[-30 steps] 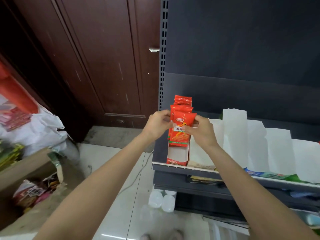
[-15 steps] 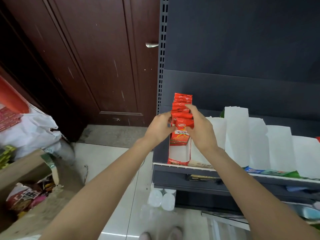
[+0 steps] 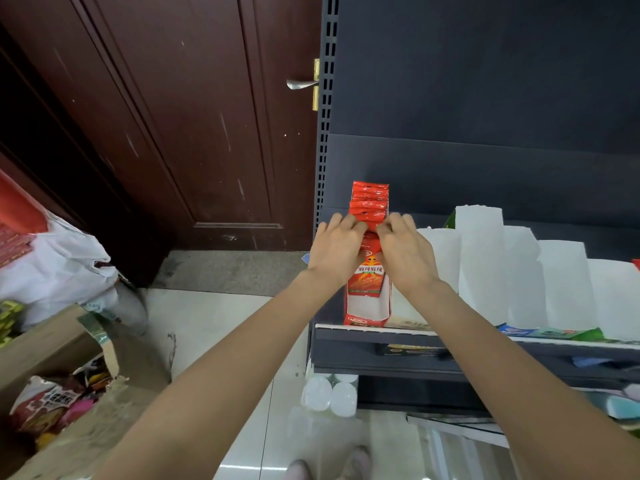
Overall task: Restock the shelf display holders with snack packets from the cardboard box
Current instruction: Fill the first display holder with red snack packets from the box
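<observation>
Your left hand (image 3: 337, 249) and right hand (image 3: 405, 252) both pinched the red snack packets (image 3: 369, 206) standing in the red display holder (image 3: 367, 304) at the shelf's (image 3: 450, 336) left end; the cardboard box (image 3: 52, 344) sat lower left.

Soft, even indoor light; faint glare on the glossy pale floor tiles (image 3: 221, 341); wide-angle bending at edges; slightly soft focus.
</observation>
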